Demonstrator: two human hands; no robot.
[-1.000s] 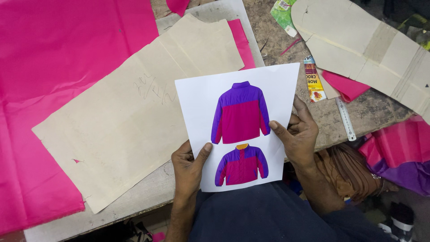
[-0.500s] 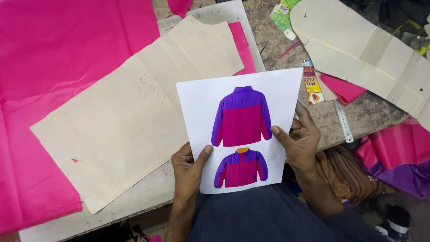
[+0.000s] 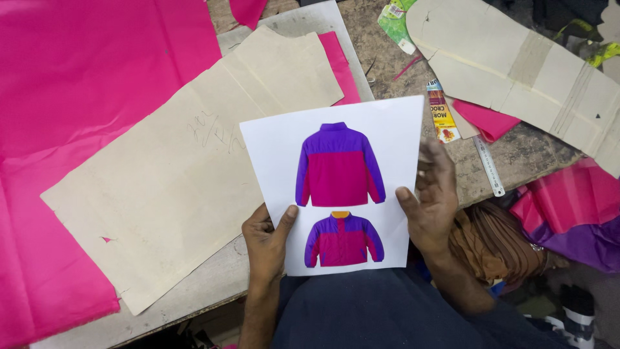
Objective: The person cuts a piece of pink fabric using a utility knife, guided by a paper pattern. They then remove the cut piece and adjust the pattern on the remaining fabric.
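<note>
I hold a white printed sheet (image 3: 336,181) with two pictures of a purple and magenta jacket, above my lap at the table's near edge. My left hand (image 3: 266,240) grips its lower left edge, thumb on top. My right hand (image 3: 431,194) grips its right edge, thumb on the paper, fingers behind. Under and left of the sheet a large beige paper pattern piece (image 3: 181,168) lies on the table, over bright pink fabric (image 3: 84,84).
Another beige pattern piece (image 3: 516,71) lies at the far right. A clear ruler (image 3: 488,167), a small printed packet (image 3: 440,114) and pink scraps (image 3: 485,120) sit by it. Pink and purple cloth (image 3: 575,220) and brown fabric (image 3: 497,242) hang beyond the table's right edge.
The sheet has shifted slightly right and up in view. Both hands keep hold of it.
</note>
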